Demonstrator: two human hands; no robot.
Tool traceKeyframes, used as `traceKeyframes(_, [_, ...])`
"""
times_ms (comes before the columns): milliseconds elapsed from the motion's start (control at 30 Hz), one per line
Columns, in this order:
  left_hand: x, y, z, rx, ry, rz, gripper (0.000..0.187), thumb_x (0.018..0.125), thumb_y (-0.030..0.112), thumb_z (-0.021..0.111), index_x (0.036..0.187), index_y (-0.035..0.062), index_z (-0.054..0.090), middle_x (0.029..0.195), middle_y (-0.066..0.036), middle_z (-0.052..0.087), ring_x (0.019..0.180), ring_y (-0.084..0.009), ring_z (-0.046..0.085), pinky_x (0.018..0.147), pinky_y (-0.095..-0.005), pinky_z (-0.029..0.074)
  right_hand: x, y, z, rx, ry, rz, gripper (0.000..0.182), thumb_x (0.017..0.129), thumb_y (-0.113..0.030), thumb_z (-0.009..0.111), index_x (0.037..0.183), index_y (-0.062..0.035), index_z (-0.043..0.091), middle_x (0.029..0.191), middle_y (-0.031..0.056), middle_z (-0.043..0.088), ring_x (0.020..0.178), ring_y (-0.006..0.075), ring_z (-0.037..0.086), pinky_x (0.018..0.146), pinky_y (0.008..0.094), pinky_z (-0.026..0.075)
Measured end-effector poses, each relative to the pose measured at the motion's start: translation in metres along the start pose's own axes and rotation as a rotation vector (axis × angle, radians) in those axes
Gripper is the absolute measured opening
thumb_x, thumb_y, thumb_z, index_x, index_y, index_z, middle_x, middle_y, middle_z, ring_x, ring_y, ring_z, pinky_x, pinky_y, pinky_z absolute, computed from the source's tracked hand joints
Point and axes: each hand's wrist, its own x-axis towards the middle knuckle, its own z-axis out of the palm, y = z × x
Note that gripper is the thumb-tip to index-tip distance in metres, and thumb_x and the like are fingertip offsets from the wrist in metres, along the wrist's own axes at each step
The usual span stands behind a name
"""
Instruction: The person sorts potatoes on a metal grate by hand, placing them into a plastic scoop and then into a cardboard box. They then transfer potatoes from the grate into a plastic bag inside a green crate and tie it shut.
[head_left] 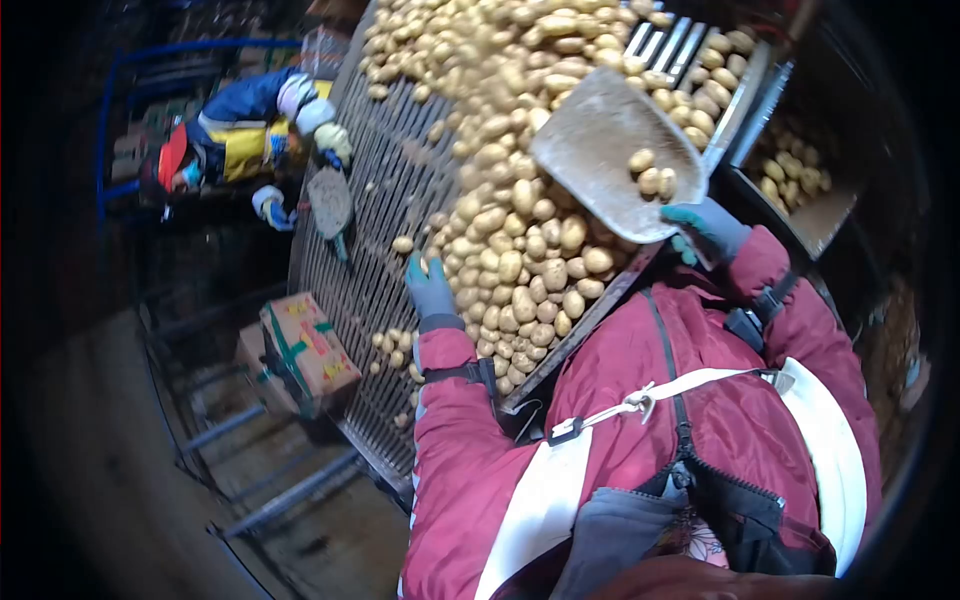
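Note:
A wide, dirt-smeared scoop [600, 150] carries three potatoes [648, 182] near its right side. My right hand [708, 232], in a grey and green glove, is closed on the near edge of this scoop, where a handle may be hidden. The scoop is above a large heap of potatoes [525, 265] on a slatted table. At the left edge of that heap, my left hand [430, 290], gloved alike, touches the potatoes with its fingers apart and holds nothing.
Across the slatted table [400, 165] a co-worker [245, 130] in blue and yellow leans in, beside another scoop [330, 205]. A printed cardboard box [310, 350] stands at the table's lower left. To the right, a metal chute [835, 215] contains potatoes. Metal bars [240, 430] cross the lower left.

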Motion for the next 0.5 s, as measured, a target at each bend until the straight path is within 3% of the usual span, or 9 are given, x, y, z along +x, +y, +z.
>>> traceKeyframes(67, [-0.015, -0.052, -0.011, 0.092, 0.057, -0.152, 0.061, 0.096, 0.028, 0.066, 0.145, -0.0055, 0.050, 0.147, -0.031, 0.049, 0.131, -0.0400, 0.054, 0.109, -0.0459, 0.045, 0.005, 0.002, -0.004, 0.022, 0.005, -0.003, 0.033, 0.092, -0.039, 0.073, 0.091, -0.0071, 0.065, 0.063, 0.0061, 0.061, 0.044, 0.0195, 0.057, 0.041, 0.0333, 0.047])
traceKeyframes(167, [-0.034, -0.091, 0.023, -0.107, 0.041, -0.234, 0.069, 0.095, 0.039, 0.065, 0.148, -0.0021, 0.048, 0.150, -0.031, 0.048, 0.132, -0.0437, 0.051, 0.111, -0.0489, 0.042, 0.011, 0.001, -0.004, -0.034, 0.102, 0.023, 0.034, 0.093, -0.042, 0.072, 0.092, -0.0095, 0.064, 0.062, 0.0051, 0.059, 0.043, 0.0197, 0.055, 0.041, 0.0333, 0.045])
traceKeyframes(300, [-0.049, -0.024, 0.055, 0.254, 0.109, -0.200, 0.081, 0.094, 0.060, 0.061, 0.152, 0.0060, 0.045, 0.151, -0.025, 0.048, 0.145, -0.0447, 0.034, 0.120, -0.0549, 0.028, 0.006, 0.002, 0.004, -0.055, 0.166, -0.005, 0.034, 0.094, -0.044, 0.070, 0.094, -0.0107, 0.065, 0.062, 0.0041, 0.058, 0.042, 0.0199, 0.053, 0.040, 0.0335, 0.044])
traceKeyframes(467, [-0.073, 0.026, 0.089, 0.404, 0.034, -0.045, 0.075, 0.091, 0.059, 0.066, 0.151, 0.0158, 0.051, 0.153, -0.020, 0.046, 0.143, -0.0402, 0.038, 0.120, -0.0582, 0.026, 0.011, 0.001, 0.022, 0.000, 0.183, -0.018, 0.031, 0.095, -0.044, 0.070, 0.097, -0.0134, 0.067, 0.063, 0.0026, 0.059, 0.045, 0.0195, 0.054, 0.043, 0.0333, 0.043])
traceKeyframes(500, [-0.075, 0.025, 0.098, 0.289, 0.015, 0.115, 0.074, 0.090, 0.056, 0.069, 0.150, 0.0170, 0.053, 0.153, -0.020, 0.046, 0.143, -0.0405, 0.039, 0.120, -0.0586, 0.025, 0.010, -0.001, 0.030, 0.045, 0.174, 0.016, 0.030, 0.094, -0.044, 0.071, 0.097, -0.0145, 0.067, 0.064, 0.0022, 0.059, 0.047, 0.0190, 0.054, 0.044, 0.0329, 0.043])
